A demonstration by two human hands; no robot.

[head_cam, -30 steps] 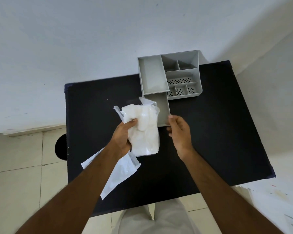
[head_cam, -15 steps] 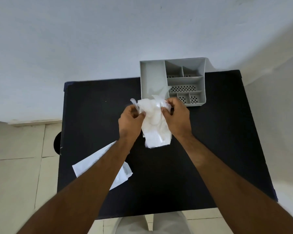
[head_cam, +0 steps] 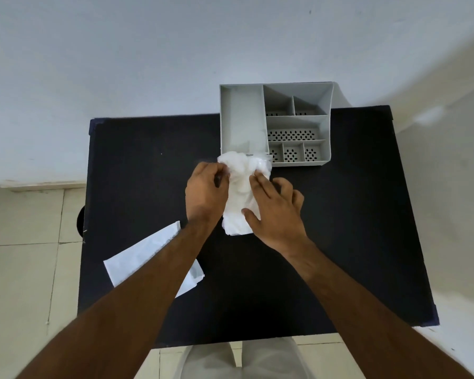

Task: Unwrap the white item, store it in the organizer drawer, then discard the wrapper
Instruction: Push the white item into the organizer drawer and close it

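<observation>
Unwrapping in progress: soft white item in crinkled clear plastic wrapper (head_cam: 241, 192) pinched by left hand (head_cam: 206, 192) fingers, clamped by right hand (head_cam: 277, 212). Outstanding: storage in grey plastic compartmented organizer (head_cam: 275, 124), wrapper disposal.

plain room; white wall (head_cam: 148, 64), tiled floor (head_cam: 25, 269)

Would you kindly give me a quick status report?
Left hand and right hand both gripping wrapped white item. Organizer just beyond. Loose paper under left forearm.

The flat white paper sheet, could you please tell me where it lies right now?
In the head view, the flat white paper sheet lies at the black table's near-left edge, partly overhanging it and partly hidden under the left forearm.
</observation>
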